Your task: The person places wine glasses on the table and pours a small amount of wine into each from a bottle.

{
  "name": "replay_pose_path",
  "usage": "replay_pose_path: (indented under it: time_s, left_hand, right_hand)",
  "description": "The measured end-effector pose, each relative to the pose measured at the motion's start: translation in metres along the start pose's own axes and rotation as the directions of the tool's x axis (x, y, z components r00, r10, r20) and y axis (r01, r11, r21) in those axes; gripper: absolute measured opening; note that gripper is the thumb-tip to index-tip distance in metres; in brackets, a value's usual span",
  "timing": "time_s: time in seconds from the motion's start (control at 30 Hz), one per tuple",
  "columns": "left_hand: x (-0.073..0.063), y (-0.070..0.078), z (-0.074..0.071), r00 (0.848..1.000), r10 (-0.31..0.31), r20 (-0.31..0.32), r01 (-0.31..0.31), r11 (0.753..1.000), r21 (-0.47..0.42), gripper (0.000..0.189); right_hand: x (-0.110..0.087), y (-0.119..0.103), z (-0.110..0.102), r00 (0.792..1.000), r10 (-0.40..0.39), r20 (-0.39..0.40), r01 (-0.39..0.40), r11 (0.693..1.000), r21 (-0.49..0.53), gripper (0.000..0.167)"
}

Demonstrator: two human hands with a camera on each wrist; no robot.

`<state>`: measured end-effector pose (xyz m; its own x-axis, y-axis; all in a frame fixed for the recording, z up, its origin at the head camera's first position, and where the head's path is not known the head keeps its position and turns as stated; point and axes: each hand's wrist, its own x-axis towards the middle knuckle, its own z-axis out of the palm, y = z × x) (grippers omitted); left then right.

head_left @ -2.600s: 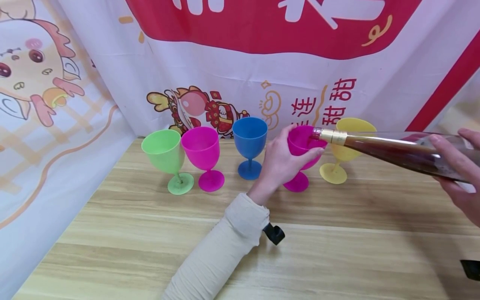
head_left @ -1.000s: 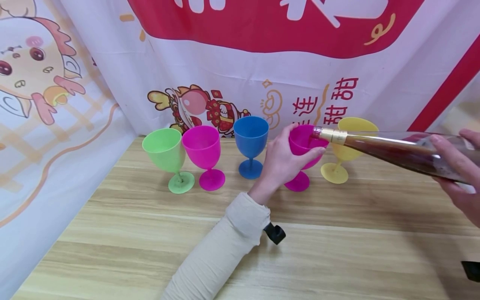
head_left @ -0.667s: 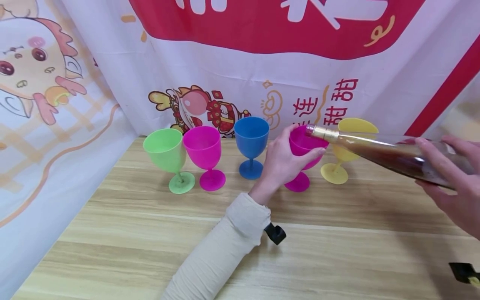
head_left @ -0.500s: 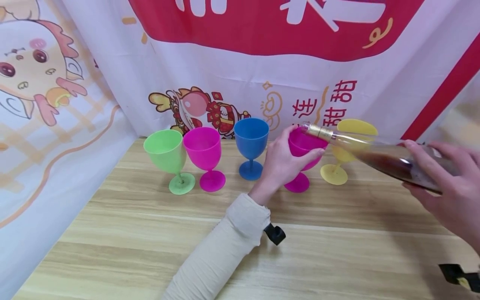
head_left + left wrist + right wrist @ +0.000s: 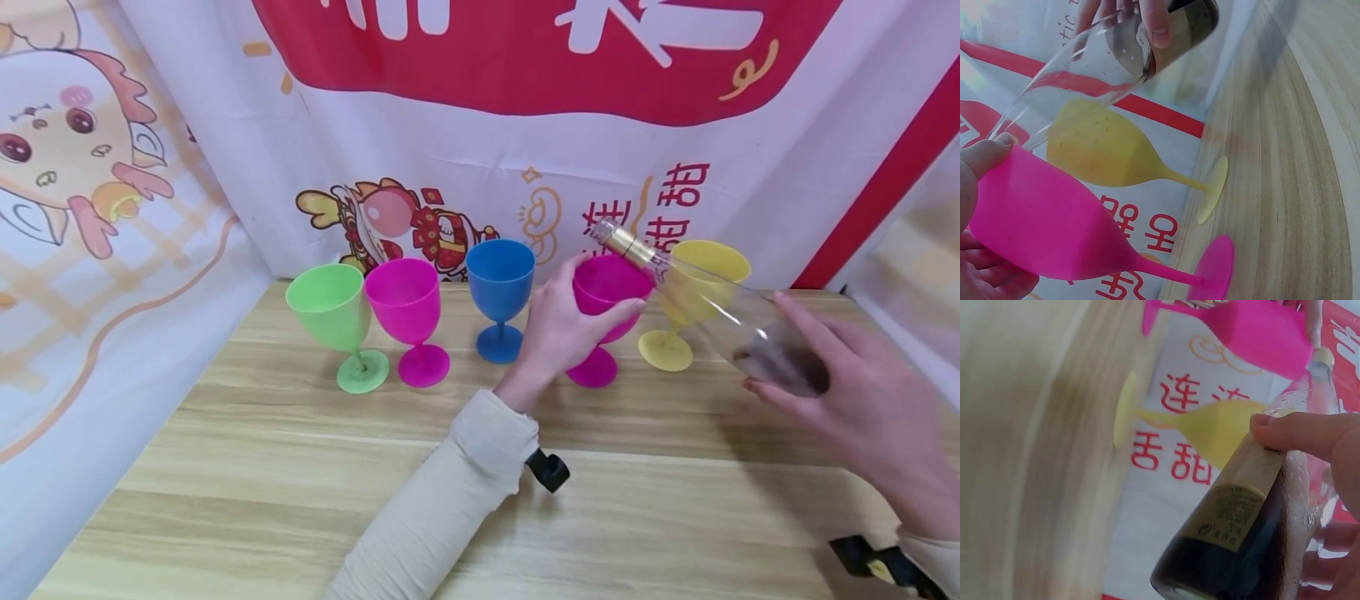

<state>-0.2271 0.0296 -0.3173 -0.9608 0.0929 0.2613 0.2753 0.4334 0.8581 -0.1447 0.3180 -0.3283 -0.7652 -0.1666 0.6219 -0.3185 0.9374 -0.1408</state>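
My left hand (image 5: 551, 329) grips the bowl of a magenta plastic goblet (image 5: 611, 287), thumb toward the near side. The goblet stands upright, its foot on the table. My right hand (image 5: 862, 408) holds a clear glass bottle (image 5: 712, 321) round its body. The bottle tilts with its gold-banded neck raised above the goblet's rim, toward the left. Dark liquid (image 5: 1210, 562) lies in the bottle's lower end in the right wrist view, below a label (image 5: 1232, 515). Right behind the bottle stands a yellow goblet (image 5: 708, 258), partly seen through the glass.
Left of my left hand stand a blue goblet (image 5: 500, 279), a second magenta goblet (image 5: 405, 300) and a light green goblet (image 5: 330, 308). They line the back of the wooden table (image 5: 262, 500). A printed cloth (image 5: 450, 142) hangs close behind them.
My right hand has moved left and toward me, tipping the bottle's neck up out of the goblet. Its liquid has run back toward the base. My left hand stays on the magenta goblet.
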Motion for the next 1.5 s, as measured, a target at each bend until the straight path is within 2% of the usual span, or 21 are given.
replay_pose_path:
  time_s: [0.17, 0.37, 0.53, 0.67, 0.77, 0.97, 1.17, 1.37, 1.5]
  left_hand:
    - [0.000, 0.000, 0.000, 1.000, -0.006, -0.002, 0.006, 1.000, 0.000, 0.085]
    - [0.000, 0.002, -0.001, 1.000, -0.009, 0.000, 0.009, 1.000, -0.004, 0.085]
    - [0.000, 0.002, -0.002, 1.000, -0.013, -0.005, 0.013, 1.000, 0.007, 0.085]
    - [0.002, 0.004, -0.001, 1.000, -0.014, -0.009, 0.015, 1.000, 0.011, 0.086]
    - [0.005, 0.005, 0.000, 1.000, -0.016, -0.009, 0.016, 1.000, 0.023, 0.087]
    - [0.009, 0.005, 0.002, 1.000, -0.008, -0.010, 0.008, 0.999, 0.036, 0.086]
    - [0.012, 0.005, 0.007, 0.999, -0.006, -0.033, 0.007, 0.999, 0.041, 0.084]
    - [0.015, 0.005, 0.014, 0.999, -0.018, -0.051, 0.021, 0.997, 0.071, 0.089]
    - [0.016, 0.005, 0.016, 0.998, -0.011, -0.067, 0.017, 0.996, 0.092, 0.092]
  right_hand:
    - [-0.001, -0.004, 0.005, 0.989, 0.109, 0.101, -0.115, 0.992, 0.053, 0.109]
    - [-0.002, -0.009, 0.011, 0.977, 0.188, 0.100, -0.204, 0.962, 0.183, 0.106]
    - [-0.003, -0.009, 0.015, 0.941, 0.292, 0.171, -0.331, 0.901, 0.282, 0.106]
    - [-0.004, -0.008, 0.018, 0.912, 0.334, 0.240, -0.404, 0.835, 0.373, 0.104]
    - [-0.004, -0.007, 0.020, 0.901, 0.339, 0.270, -0.428, 0.791, 0.437, 0.101]
    - [-0.006, -0.006, 0.026, 0.905, 0.325, 0.273, -0.424, 0.726, 0.541, 0.098]
    - [-0.009, 0.000, 0.030, 0.893, 0.332, 0.305, -0.448, 0.719, 0.532, 0.096]
    - [-0.012, 0.004, 0.033, 0.899, 0.304, 0.314, -0.436, 0.675, 0.594, 0.094]
    - [-0.013, 0.007, 0.035, 0.900, 0.292, 0.323, -0.434, 0.662, 0.612, 0.093]
